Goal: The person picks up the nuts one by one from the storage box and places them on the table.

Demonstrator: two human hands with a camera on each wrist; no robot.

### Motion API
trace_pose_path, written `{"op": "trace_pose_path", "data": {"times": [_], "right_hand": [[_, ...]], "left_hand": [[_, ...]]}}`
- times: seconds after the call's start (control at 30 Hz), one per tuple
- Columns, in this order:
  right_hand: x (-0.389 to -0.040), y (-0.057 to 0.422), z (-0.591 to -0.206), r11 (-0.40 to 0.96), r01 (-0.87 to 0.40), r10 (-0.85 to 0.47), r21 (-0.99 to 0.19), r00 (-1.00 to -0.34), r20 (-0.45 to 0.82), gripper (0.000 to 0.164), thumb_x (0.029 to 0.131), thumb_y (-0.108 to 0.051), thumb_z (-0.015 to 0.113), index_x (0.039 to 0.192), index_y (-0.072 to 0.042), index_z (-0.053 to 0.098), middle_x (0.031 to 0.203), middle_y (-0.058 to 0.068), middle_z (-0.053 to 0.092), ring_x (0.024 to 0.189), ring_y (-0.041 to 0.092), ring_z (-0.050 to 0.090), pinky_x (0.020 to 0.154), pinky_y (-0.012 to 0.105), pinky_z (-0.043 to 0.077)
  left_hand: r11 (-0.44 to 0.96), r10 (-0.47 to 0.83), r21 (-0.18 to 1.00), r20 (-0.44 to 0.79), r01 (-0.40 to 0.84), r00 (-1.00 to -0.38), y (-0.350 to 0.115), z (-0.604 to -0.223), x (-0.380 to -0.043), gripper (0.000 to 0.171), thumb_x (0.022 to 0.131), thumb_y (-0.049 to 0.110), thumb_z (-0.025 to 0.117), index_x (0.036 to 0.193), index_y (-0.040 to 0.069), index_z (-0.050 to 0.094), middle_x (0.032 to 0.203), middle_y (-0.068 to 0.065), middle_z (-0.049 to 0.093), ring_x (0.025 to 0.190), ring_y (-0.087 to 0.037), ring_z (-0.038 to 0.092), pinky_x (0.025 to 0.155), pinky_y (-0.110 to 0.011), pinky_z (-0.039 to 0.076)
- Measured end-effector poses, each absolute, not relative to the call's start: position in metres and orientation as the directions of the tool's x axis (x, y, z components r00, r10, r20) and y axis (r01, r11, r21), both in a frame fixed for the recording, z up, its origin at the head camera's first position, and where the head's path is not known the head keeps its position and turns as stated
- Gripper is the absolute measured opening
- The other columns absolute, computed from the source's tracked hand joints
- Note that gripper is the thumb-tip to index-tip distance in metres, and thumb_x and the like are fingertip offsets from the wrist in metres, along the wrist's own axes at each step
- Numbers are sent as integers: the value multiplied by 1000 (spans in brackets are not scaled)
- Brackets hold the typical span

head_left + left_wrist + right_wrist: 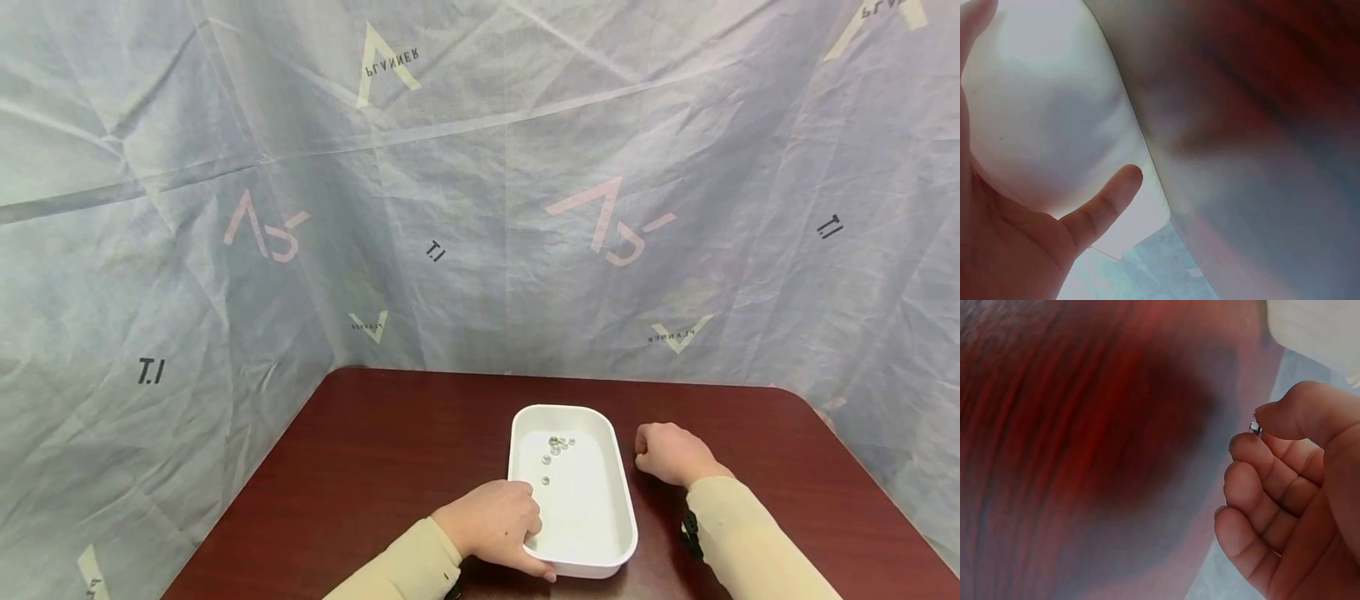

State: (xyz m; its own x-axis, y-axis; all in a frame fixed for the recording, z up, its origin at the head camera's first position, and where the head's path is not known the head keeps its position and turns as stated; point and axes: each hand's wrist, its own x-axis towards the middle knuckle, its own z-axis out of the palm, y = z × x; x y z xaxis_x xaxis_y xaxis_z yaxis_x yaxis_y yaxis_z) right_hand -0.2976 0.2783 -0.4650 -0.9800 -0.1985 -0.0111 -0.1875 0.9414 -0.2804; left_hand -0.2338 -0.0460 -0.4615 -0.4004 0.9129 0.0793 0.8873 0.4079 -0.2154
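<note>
A white rectangular tray (588, 512) with rounded corners lies on the table. My left hand (491, 521) grips its near left corner, fingers curled over the rim and thumb along the outer wall; the left wrist view shows the thumb (1107, 203) against the white side. Several small shiny metal nuts (555, 450) lie loose in the tray's far left part. To the right of the tray, my right hand (675, 454) is held just over the table. Between thumb and index fingertip it pinches a small silvery metal nut (1254, 425), mostly covered by the fingers.
The dark red wooden table (390, 442) extends on both sides of the tray. A grey printed cloth (480, 250) hangs behind and to the left of the table. Beneath the right sleeve, a black band (691, 533) shows at the wrist.
</note>
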Motion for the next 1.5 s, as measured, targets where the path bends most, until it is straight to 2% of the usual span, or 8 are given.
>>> {"op": "trace_pose_path", "data": {"times": [0.8, 1.07, 1.5], "right_hand": [[-294, 283, -469, 946, -185, -190, -265, -982, 8, 14, 81, -11, 67, 79, -16, 55, 71, -1, 52, 62, 18, 49, 57, 40, 41], [-292, 284, -455, 949, -172, -174, -263, -985, 15, 12, 80, -12, 68, 82, -16, 56, 73, -1, 54, 65, 19, 50, 59, 41, 41], [-288, 265, -434, 940, -218, -212, -263, -976, 53, 8, 82, -13, 65, 89, -16, 62, 77, -2, 57, 67, 17, 51, 61, 41, 44]], "left_hand": [[411, 912, -212, 93, 887, -400, -46, -463, -236, 63, 80, 80, 59, 49, 28, 43, 52, 18, 36, 57, -5, 35, 52, -19, 31], [393, 920, -223, 88, 892, -383, -44, -460, -237, 63, 82, 79, 59, 50, 27, 43, 53, 16, 37, 56, -5, 33, 51, -19, 30], [415, 910, -182, 68, 891, -410, -47, -464, -236, 61, 82, 79, 60, 50, 28, 45, 53, 18, 38, 57, -4, 34, 52, -19, 30]]}}
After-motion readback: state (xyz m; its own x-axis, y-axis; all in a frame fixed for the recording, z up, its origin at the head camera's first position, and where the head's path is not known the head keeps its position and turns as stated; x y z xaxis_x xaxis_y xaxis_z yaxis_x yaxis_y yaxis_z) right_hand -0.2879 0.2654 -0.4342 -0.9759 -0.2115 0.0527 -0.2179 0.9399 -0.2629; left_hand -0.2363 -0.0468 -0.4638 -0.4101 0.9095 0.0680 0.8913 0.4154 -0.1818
